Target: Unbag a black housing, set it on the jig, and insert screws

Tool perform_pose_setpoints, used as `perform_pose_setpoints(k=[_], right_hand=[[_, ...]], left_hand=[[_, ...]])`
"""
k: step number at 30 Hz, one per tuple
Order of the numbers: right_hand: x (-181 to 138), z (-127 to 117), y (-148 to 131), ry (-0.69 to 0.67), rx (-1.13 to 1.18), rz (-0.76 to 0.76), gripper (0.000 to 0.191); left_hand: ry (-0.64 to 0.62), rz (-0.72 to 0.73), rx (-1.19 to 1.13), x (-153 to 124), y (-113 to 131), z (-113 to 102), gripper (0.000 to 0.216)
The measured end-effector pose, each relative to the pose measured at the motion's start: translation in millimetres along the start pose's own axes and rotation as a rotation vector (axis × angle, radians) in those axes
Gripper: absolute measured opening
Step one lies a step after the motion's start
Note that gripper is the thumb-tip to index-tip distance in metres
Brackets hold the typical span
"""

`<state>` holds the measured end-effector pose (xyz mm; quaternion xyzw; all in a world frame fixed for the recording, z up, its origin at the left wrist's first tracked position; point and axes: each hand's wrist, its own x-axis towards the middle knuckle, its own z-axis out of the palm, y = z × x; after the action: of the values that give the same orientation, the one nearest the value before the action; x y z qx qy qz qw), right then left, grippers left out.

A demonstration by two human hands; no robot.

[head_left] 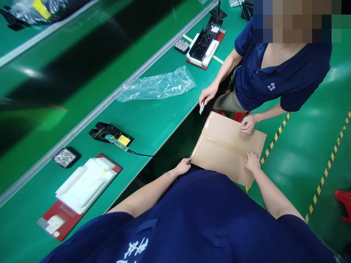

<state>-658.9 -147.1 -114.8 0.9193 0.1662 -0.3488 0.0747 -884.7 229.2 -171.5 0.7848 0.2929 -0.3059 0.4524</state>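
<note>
A brown cardboard box [225, 155], closed with clear tape across its top, is between me and a co-worker. My right hand [252, 162] rests on the box top near its right edge, fingers lying on the cardboard. By the left corner of the box is my left hand [183, 167], its fingers closed around a small dark object that I cannot make out. The co-worker's one hand [208, 95] holds a small white tool [202, 108], its kind unclear. Their other hand [248, 125], slightly blurred, is over the far right part of the box.
A green workbench [153, 128] runs along the left. On it are a clear plastic bag [164, 86], a soldering iron [117, 141] in its black stand, a tip cleaner [66, 157], and a white fixture [86, 182] on a red base. Another fixture [205, 47] stands farther back.
</note>
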Motion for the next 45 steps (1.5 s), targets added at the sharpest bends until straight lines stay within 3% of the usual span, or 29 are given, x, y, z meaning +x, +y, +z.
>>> perform_pose_setpoints(k=[7, 12, 16, 20, 24, 27, 36, 42, 45], right_hand=[[6.9, 2.6, -0.5, -0.046, -0.010, 0.025, 0.053], [21.2, -12.1, -4.0, -0.109, -0.013, 0.037, 0.044], [29.9, -23.4, -4.8, -0.136, 0.000, 0.033, 0.034], [27.3, -23.7, -7.2, -0.137, 0.029, 0.037, 0.030], [16.4, -20.5, -10.5, -0.095, 0.050, 0.053, 0.030], [11.5, -19.3, -7.9, -0.035, 0.075, 0.050, 0.040], [9.3, -3.0, 8.8, 0.031, 0.206, -0.046, 0.033], [13.0, 6.6, 16.1, 0.013, 0.298, -0.080, 0.041], [15.1, 7.0, 19.3, -0.002, 0.344, -0.094, 0.044]], left_hand=[[-0.031, -0.015, 0.066, -5.4, 11.8, -6.9, 0.040], [-0.028, 0.005, 0.138, -9.4, 24.6, -13.1, 0.033], [0.044, 0.046, 0.248, -11.7, 42.3, -19.5, 0.031], [0.104, 0.247, 0.386, 9.1, 87.2, -18.7, 0.041], [-0.032, 0.538, 0.484, 52.6, 147.6, -3.1, 0.053], [-0.102, 0.604, 0.537, 74.4, 174.6, 8.6, 0.050], [-0.132, 0.553, 0.691, 70.2, 182.2, 8.8, 0.043], [-0.209, 0.445, 0.726, 92.3, 191.1, 6.9, 0.047], [-0.261, 0.399, 0.749, 101.6, 201.1, 6.1, 0.039]])
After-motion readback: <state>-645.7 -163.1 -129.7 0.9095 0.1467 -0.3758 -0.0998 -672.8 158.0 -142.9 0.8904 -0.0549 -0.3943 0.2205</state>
